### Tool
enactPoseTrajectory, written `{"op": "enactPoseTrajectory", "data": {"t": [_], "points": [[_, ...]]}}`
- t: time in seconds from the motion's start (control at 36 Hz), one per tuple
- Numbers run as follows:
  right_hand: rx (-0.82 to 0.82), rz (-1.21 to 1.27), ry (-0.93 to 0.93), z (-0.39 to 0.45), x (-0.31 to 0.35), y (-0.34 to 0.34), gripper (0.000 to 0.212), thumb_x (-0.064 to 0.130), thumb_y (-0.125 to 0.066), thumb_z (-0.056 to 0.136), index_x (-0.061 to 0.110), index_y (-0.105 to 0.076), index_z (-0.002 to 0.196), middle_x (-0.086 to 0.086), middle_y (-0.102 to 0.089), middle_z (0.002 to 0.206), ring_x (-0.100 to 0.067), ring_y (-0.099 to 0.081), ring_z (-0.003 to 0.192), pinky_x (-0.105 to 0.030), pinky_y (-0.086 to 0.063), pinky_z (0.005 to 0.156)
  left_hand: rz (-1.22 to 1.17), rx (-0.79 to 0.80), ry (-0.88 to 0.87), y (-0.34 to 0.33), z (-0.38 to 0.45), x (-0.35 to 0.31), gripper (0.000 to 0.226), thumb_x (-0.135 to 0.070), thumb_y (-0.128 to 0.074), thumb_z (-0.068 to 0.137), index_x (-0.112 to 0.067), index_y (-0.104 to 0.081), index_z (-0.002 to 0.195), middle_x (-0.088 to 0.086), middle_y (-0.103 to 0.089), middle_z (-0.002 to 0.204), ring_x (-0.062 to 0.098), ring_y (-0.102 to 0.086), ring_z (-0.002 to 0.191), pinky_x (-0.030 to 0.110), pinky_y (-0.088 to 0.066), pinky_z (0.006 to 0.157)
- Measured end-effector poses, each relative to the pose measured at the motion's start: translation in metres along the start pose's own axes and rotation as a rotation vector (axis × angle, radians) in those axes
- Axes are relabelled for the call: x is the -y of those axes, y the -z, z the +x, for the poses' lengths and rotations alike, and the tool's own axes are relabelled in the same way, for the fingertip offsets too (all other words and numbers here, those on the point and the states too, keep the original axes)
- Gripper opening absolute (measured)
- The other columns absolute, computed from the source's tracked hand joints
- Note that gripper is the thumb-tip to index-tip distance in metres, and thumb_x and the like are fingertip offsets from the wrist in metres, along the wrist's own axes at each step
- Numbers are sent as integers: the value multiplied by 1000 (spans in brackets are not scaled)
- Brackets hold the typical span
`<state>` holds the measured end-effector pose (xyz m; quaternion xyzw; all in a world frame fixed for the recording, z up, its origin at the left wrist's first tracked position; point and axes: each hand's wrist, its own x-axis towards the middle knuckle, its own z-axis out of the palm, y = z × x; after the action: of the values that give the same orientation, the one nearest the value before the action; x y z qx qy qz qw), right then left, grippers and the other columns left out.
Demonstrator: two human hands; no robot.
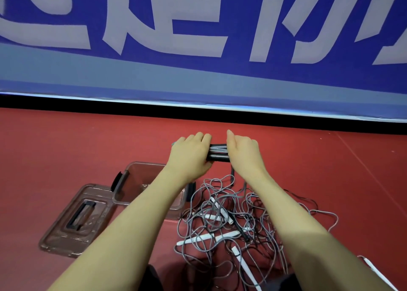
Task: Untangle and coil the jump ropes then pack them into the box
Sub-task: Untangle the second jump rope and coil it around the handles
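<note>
Between the two raised hands, above the far part of the red floor [66, 149], a bundle of black handles [218, 153] wrapped with grey cord is held level: the left hand [190, 153] curls round its left end, the right hand [243, 151] grips the right end with the forefinger lifted straight. A dark cord hangs from the bundle into the tangle of ropes [233, 220] lying near and right on the floor. Risk, as judged: that trailing cord is threaded through the heap, so pulling could tighten loops or drag other ropes along; a slack grip could let the wraps spring loose. Count: one bundle in hand; at least five white handles [207, 239] visible in the heap, a further white piece at the near right edge; rope total cannot be told. One clear brown box [132, 180] stands open left of the heap, and one lid [74, 220] lies flat beside it, nearer and further left.
</note>
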<state>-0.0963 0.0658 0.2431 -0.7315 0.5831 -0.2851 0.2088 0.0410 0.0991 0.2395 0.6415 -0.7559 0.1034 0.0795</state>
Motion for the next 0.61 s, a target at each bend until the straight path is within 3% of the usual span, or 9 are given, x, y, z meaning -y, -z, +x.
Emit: {"op": "enactPoseTrajectory", "data": {"t": [0.08,0.19,0.22,0.31,0.39,0.44,0.5,0.56,0.61], "points": [[20,16,56,-4,3,6,51,34,-28,103,20,-29,54,2,-35,53,-27,-39,73,-35,-29,67,-31,5,9,3,-3,-2,39,-39,-52,86,-17,-43,116,1,-45,117,23,-47,107,34,-39,68],[18,73,117,-7,2,9,53,31,-32,103,17,-31,52,2,-34,49,-25,-37,65,-35,-28,63,58,-13,-59,3,-7,1,33,-39,-45,88,-17,-44,112,1,-53,114,26,-49,109,35,-35,94],[13,87,133,-7,1,9,53,31,-33,103,16,-31,52,2,-33,48,-25,-36,62,-35,-27,62,85,-10,-64,3,-7,1,30,-38,-43,89,-17,-44,110,1,-57,111,27,-53,106,34,-35,92],[18,100,163,-8,-1,6,53,35,-35,101,18,-29,52,3,-31,47,-20,-32,55,-35,-26,59,115,56,-46,5,-9,0,28,-38,-42,93,-16,-41,110,2,-64,106,31,-61,97,32,-36,67],[57,120,150,-9,-2,5,50,42,-37,99,18,-34,55,4,-35,51,-17,-34,54,-34,-28,58,114,89,-41,5,-9,1,27,-36,-42,94,-14,-41,110,7,-66,103,34,-62,93,33,-35,64],[120,152,127,-10,-1,6,37,39,-40,99,20,-51,68,1,-51,63,-19,-46,63,-33,-35,61,79,104,-16,5,-10,3,26,-34,-42,95,-12,-42,109,10,-65,102,35,-62,91,34,-35,63],[209,229,92,-11,-1,5,16,24,-44,97,20,-60,99,-2,-61,91,-17,-53,79,-28,-39,68,58,119,15,5,-11,6,26,-33,-43,95,-11,-43,109,11,-65,102,36,-62,90,34,-35,63],[282,277,97,-10,-1,5,33,8,-45,91,17,-52,123,0,-50,108,-7,-48,84,-25,-36,71,58,132,38,4,-12,11,25,-32,-43,95,-11,-44,109,12,-64,102,36,-61,90,34,-35,63],[323,215,137,-9,-3,5,47,-2,-45,87,13,-45,132,1,-38,114,-2,-44,81,-17,-36,70,68,148,55,4,-13,16,25,-31,-43,95,-10,-44,109,12,-64,103,36,-61,91,35,-35,64]]}}
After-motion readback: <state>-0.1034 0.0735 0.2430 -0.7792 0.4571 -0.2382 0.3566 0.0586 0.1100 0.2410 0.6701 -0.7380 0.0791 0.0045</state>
